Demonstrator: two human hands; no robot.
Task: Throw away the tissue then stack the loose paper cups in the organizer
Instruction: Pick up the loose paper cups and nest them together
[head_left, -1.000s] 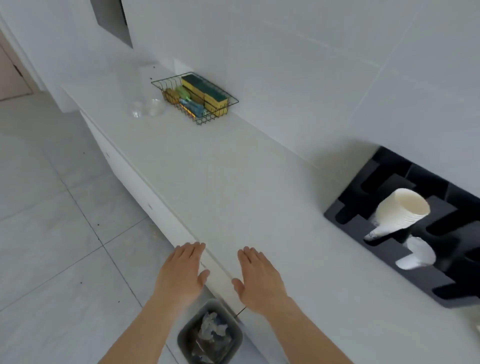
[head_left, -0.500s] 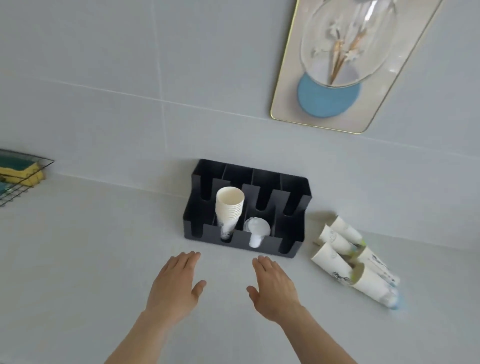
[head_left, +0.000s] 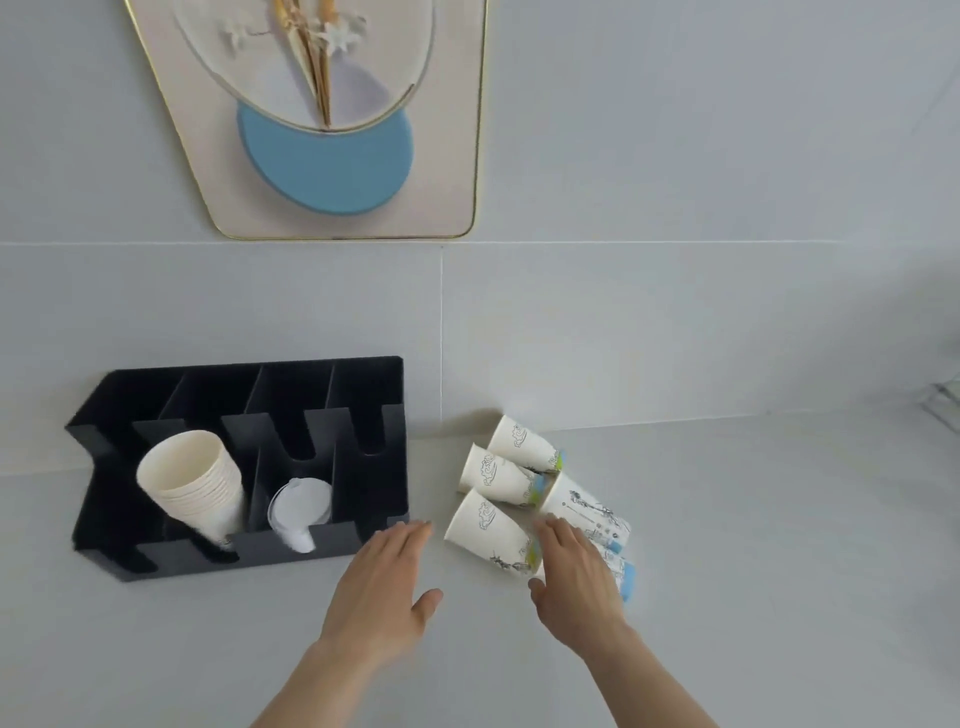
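Observation:
A black compartment organizer (head_left: 374, 395) stands on the counter against the wall. It holds a stack of plain cream cups (head_left: 192, 483) and a small stack of white lids (head_left: 301, 506). Several loose printed paper cups (head_left: 488, 525) lie on their sides just right of it. My left hand (head_left: 384, 587) hovers flat and open near the organizer's front right corner. My right hand (head_left: 574, 582) is open, its fingers over the nearest loose cups and covering part of them. No tissue is in view.
A grey counter (head_left: 779, 545) runs along a tiled wall. A framed picture (head_left: 332, 171) with a blue disc hangs above the organizer. The edge of a wire rack (head_left: 943, 402) shows at the far right.
My view swung from the bin and counter edge to the organizer, then right. Both open hands moved toward the loose cups; the right hand now reaches over them.

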